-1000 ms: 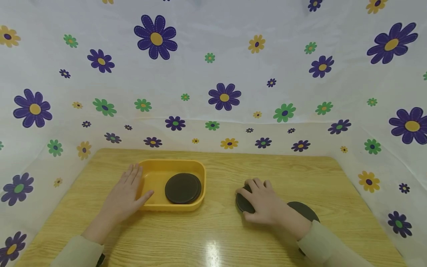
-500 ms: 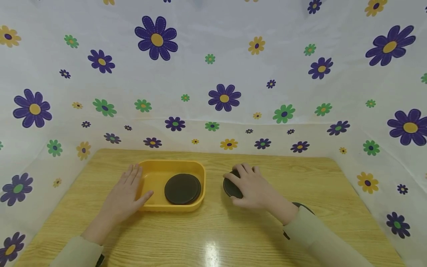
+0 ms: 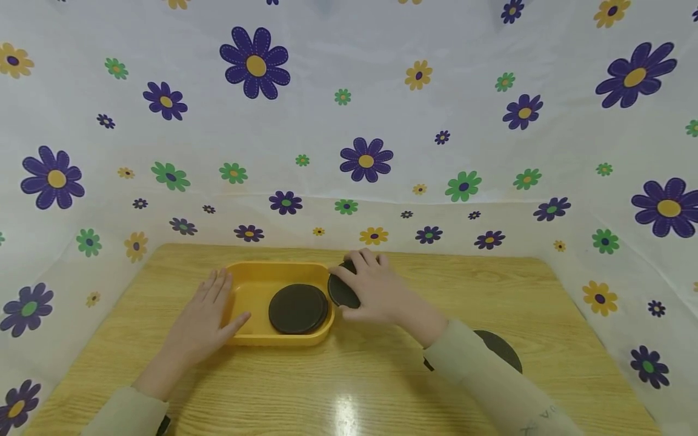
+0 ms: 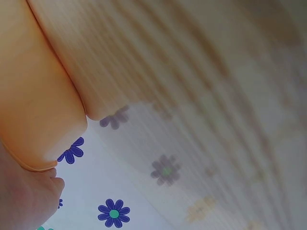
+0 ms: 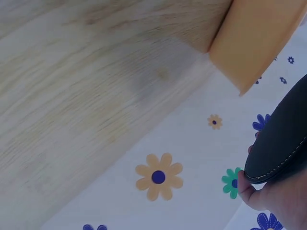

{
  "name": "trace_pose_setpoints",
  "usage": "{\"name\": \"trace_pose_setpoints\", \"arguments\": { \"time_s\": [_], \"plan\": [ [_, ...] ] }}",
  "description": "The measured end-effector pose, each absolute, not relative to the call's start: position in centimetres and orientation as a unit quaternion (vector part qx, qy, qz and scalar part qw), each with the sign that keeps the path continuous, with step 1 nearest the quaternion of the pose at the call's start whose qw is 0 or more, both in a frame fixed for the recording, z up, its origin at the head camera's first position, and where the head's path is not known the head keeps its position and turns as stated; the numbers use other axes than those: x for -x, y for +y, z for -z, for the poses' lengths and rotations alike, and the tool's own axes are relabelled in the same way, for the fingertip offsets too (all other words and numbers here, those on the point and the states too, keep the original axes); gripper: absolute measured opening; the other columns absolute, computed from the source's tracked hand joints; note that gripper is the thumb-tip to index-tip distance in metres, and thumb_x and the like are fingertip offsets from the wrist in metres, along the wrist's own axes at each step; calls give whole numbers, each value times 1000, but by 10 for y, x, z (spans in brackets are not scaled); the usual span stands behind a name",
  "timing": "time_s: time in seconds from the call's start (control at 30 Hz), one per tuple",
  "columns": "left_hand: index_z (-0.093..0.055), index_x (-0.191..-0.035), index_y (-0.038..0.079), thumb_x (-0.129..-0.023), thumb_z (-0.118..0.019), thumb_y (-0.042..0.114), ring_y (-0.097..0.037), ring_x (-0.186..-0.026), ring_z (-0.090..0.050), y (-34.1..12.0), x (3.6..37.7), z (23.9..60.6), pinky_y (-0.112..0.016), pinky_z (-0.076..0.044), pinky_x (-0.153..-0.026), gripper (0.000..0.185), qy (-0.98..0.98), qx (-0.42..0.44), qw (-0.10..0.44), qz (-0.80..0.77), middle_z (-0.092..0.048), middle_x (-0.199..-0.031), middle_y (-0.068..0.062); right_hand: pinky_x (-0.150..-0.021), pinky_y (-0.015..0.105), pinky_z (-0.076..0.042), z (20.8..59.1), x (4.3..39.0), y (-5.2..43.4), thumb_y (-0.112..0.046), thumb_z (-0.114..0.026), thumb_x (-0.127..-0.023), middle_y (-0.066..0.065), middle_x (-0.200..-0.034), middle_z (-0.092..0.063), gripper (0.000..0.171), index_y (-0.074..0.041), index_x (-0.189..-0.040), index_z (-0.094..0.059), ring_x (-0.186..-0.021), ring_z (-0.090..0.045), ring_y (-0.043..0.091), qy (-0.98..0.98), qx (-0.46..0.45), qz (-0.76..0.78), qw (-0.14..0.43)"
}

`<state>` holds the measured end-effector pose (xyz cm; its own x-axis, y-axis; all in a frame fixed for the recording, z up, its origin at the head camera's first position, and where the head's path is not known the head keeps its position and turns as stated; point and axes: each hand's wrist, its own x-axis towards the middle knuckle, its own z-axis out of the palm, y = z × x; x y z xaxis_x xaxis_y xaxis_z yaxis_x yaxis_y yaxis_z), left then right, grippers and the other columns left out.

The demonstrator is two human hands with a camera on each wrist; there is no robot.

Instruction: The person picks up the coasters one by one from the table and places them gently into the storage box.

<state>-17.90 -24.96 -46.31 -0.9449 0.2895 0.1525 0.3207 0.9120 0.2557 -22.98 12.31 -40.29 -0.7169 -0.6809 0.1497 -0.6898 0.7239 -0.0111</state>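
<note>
Black and stitched at the edge, one disc point(image 3: 340, 292) is gripped at a tilt by the curled fingers of the right hand point(image 3: 376, 290), close to the right end of the yellow tray point(image 3: 262, 340); if they touch, I cannot tell. The right forearm point(image 3: 424, 322) reaches diagonally inward over the worktop point(image 3: 262, 393). The left hand point(image 3: 199, 318) lies along the tray's left end, fingers straight, thumb spread apart. Stacked black discs point(image 3: 297, 309) rest inside it; another disc point(image 3: 500, 350) is partly hidden by the right sleeve point(image 3: 480, 375).
</note>
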Motion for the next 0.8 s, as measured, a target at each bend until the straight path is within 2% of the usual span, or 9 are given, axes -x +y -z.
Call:
{"name": "trace_pose_setpoints", "arguments": {
  "time_s": [0.17,0.5,0.8],
  "plan": [
    [-21,-165,-11,-106,-55,56,-51,-162,-16,-251,180,465,-58,-14,-136,95,-976,158,59,139,-16,-174,-31,-100,52,-45,403,238,103,-57,-63,-88,15,-149,-49,71,-26,-151,-54,-133,-46,33,-920,-382,-31,76],
    [-22,-164,-10,-105,-55,57,-51,-162,-17,-251,181,466,-59,-15,-135,96,-976,159,59,137,-18,-174,-31,-101,49,-45,407,245,71,-62,-60,-92,12,-153,-46,71,-29,-154,-51,-136,-43,31,-918,-394,-4,44],
    [-23,-165,-9,-105,-55,57,-51,-162,-18,-250,180,465,-60,-16,-135,95,-976,156,62,138,-19,-174,-30,-104,51,-47,418,245,45,-65,-59,-94,11,-155,-47,72,-31,-157,-49,-139,-45,30,-912,-408,12,43]
  ]
}}
